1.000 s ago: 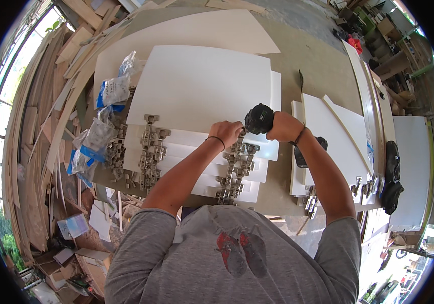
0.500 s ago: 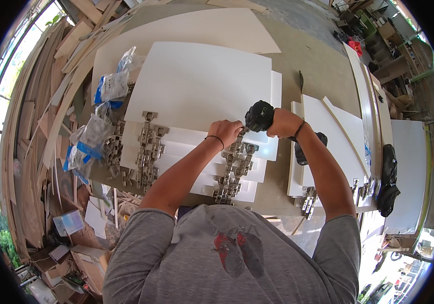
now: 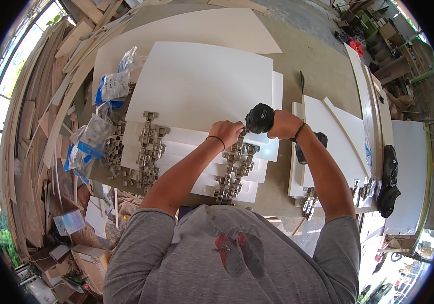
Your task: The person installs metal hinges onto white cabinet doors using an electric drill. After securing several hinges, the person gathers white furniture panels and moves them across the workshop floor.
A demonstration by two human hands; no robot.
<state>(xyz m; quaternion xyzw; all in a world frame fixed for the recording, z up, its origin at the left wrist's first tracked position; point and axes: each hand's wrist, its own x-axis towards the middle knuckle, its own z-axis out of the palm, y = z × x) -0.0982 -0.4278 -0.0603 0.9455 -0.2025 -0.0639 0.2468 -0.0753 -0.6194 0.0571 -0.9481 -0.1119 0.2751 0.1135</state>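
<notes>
My right hand [image 3: 284,124] is wrapped round the grip of a black cordless drill [image 3: 260,118]. The drill's head points down at the near right corner of the top white panel [image 3: 202,81]. Close beside it, the fingers of my left hand [image 3: 227,133] are pinched together at that panel's near edge, by the upper end of a row of metal cabinet hinges [image 3: 234,167]. What those fingertips hold is hidden. A second row of hinges [image 3: 151,147] runs down the left side of the stepped stack of panels.
Left of the stack lie clear plastic bags [image 3: 95,134] and a heap of loose metal hinge parts [image 3: 113,152]. Another pile of white panels [image 3: 328,137] with hinges stands on the right. Wood offcuts [image 3: 34,126] lean along the left; a black drill-like tool [image 3: 388,180] lies far right.
Hardly anything differs. The drill and my right hand have shifted very slightly down; my left hand stays at the panel's edge.
</notes>
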